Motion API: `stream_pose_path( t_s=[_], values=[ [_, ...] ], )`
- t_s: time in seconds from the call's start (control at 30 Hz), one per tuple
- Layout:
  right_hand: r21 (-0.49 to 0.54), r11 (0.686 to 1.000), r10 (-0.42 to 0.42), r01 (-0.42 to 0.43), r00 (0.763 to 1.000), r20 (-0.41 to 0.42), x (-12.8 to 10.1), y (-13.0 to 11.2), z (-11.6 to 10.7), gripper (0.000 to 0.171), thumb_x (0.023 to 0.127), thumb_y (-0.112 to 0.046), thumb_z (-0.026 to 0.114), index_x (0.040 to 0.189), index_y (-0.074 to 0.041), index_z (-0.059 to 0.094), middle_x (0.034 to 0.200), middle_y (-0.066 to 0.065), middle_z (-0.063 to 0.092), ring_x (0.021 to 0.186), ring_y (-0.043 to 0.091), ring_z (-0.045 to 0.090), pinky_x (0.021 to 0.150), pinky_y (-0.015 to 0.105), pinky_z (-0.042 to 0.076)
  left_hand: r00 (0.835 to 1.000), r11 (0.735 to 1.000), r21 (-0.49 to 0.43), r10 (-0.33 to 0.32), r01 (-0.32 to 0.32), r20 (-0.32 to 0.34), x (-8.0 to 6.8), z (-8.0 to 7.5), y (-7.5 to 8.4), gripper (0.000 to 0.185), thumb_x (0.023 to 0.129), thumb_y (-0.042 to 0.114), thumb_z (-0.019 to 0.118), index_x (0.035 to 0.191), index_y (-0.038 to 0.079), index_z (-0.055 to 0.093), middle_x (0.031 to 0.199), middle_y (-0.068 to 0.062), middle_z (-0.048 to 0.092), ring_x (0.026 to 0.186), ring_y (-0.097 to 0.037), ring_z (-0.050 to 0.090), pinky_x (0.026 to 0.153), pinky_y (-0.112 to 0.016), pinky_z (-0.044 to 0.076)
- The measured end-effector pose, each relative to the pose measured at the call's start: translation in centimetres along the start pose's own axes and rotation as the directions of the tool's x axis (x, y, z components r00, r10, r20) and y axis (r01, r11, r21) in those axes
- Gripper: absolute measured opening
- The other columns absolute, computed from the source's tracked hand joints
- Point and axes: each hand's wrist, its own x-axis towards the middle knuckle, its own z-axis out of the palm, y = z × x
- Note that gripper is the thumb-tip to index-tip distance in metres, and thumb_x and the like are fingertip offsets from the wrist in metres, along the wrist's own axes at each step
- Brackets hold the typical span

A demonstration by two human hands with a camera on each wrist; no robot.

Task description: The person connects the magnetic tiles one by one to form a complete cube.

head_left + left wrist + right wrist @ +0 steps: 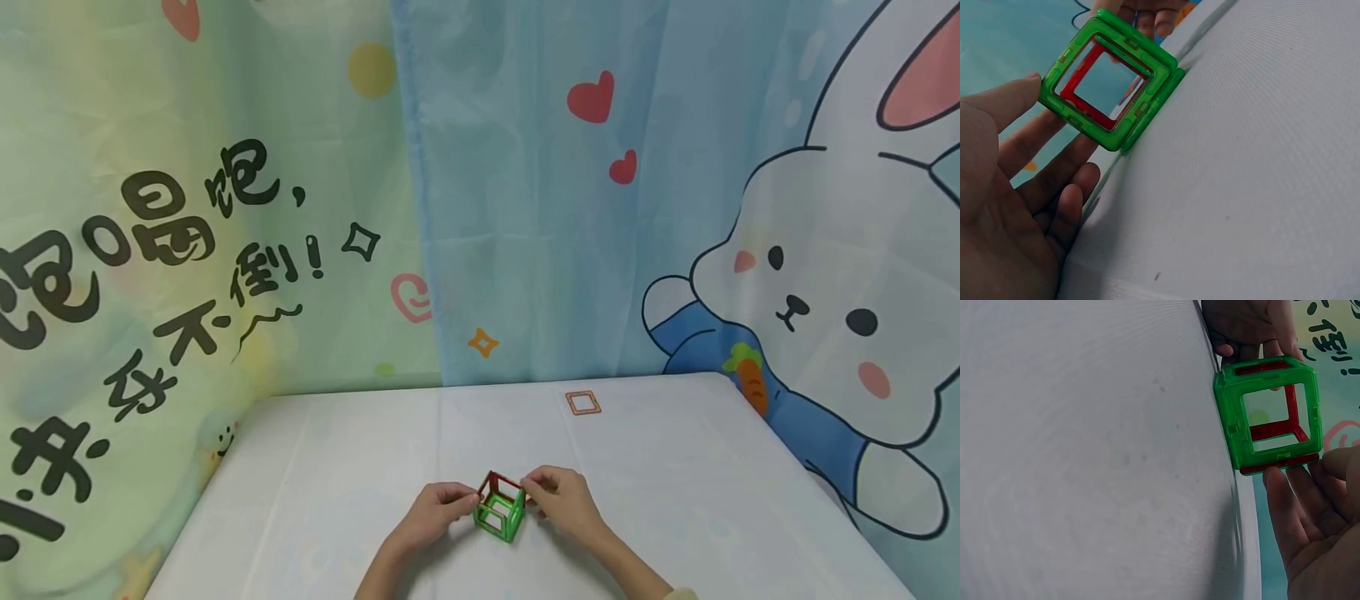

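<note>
An open box of green and red square magnetic tiles (513, 518) sits low over the white table, between both hands. My left hand (435, 515) pinches its left side; in the left wrist view the thumb is at a corner of a green tile (1088, 129), and the lower fingers curl loosely beneath. From the other side my right hand (564, 504) holds the box by the edge of a red side tile (1279, 464), thumb and fingertips right at that edge. Red frames show through the hollow centres of the green ones.
Farther back on the white table (337, 467) lies a single orange square tile (587, 412). Behind the table's far edge hangs a printed curtain (510, 208) with hearts, lettering and a cartoon rabbit.
</note>
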Motion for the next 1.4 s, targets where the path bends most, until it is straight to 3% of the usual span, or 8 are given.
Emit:
stream_pose_path(
  t_s=[0.27,0.67,0.8,0.9,1.0,1.13,1.4],
  values=[
    [-0.015,0.999,0.031,-0.032,0.999,-0.009,-0.2,0.6,-0.3,0.014,0.096,-0.012,0.062,0.088,-0.003,0.069,0.083,0.005,0.069,0.066,0.019,0.065,0.053,0.028,0.052,1.0,1.0,0.012,-0.009,0.008,0.014,0.2,0.1,-0.1,0.027,0.096,0.025,0.062,0.105,0.001,0.072,0.094,-0.003,0.069,0.083,-0.015,0.057,0.073,-0.033,0.045],
    [0.006,1.0,0.021,-0.021,0.996,0.09,-0.7,-0.2,-0.5,0.015,0.096,-0.014,0.061,0.094,-0.001,0.069,0.085,0.005,0.068,0.07,0.02,0.063,0.054,0.029,0.052,0.999,0.998,-0.062,0.013,-0.016,-0.037,0.3,-0.1,0.2,0.03,0.097,0.021,0.061,0.109,-0.006,0.067,0.093,-0.007,0.07,0.081,-0.015,0.062,0.071,-0.031,0.048],
    [0.009,1.0,0.016,-0.017,0.995,0.103,-0.9,-0.3,-0.5,0.014,0.096,-0.013,0.061,0.095,-0.001,0.069,0.084,0.006,0.068,0.068,0.02,0.063,0.054,0.028,0.052,0.999,1.0,-0.004,0.021,-0.021,0.034,0.0,-0.2,0.7,0.036,0.091,0.019,0.069,0.119,-0.004,0.063,0.103,-0.008,0.068,0.09,-0.015,0.062,0.077,-0.031,0.049],
    [0.004,1.0,-0.005,0.004,0.993,0.118,-1.1,-0.2,-0.6,0.013,0.095,-0.012,0.062,0.096,-0.001,0.068,0.083,0.005,0.068,0.068,0.02,0.063,0.054,0.028,0.052,0.993,0.999,0.039,0.028,-0.032,0.111,-0.3,-0.1,0.9,0.051,0.084,0.015,0.076,0.129,0.0,0.056,0.114,-0.009,0.064,0.1,-0.016,0.06,0.087,-0.032,0.047],
    [0.0,1.0,-0.021,0.021,0.99,0.141,-1.4,-0.2,-0.6,0.012,0.095,-0.01,0.062,0.099,0.0,0.067,0.084,0.005,0.068,0.07,0.021,0.064,0.056,0.028,0.052,0.99,0.998,0.056,0.019,-0.028,0.142,-0.5,0.1,1.2,0.062,0.079,0.012,0.081,0.134,0.005,0.052,0.122,-0.008,0.06,0.107,-0.017,0.057,0.095,-0.035,0.042],
    [0.006,1.0,-0.022,0.021,0.982,0.185,-1.8,-0.5,-0.7,0.014,0.094,-0.01,0.063,0.102,0.002,0.065,0.086,0.006,0.067,0.069,0.021,0.064,0.056,0.027,0.052,0.994,0.995,0.095,0.006,-0.016,0.11,-0.6,0.3,1.3,0.063,0.076,0.011,0.084,0.131,0.007,0.054,0.121,-0.006,0.06,0.106,-0.019,0.056,0.096,-0.038,0.041],
    [0.036,0.999,-0.029,0.022,0.975,0.22,-2.4,-0.9,-1.0,0.023,0.09,-0.009,0.067,0.107,0.005,0.062,0.089,0.008,0.067,0.067,0.023,0.064,0.054,0.029,0.052,0.999,0.991,0.137,-0.01,0.004,0.038,-0.3,0.1,0.5,0.058,0.08,0.018,0.081,0.13,0.003,0.054,0.115,-0.003,0.061,0.105,-0.02,0.057,0.09,-0.037,0.045]
  ],
)
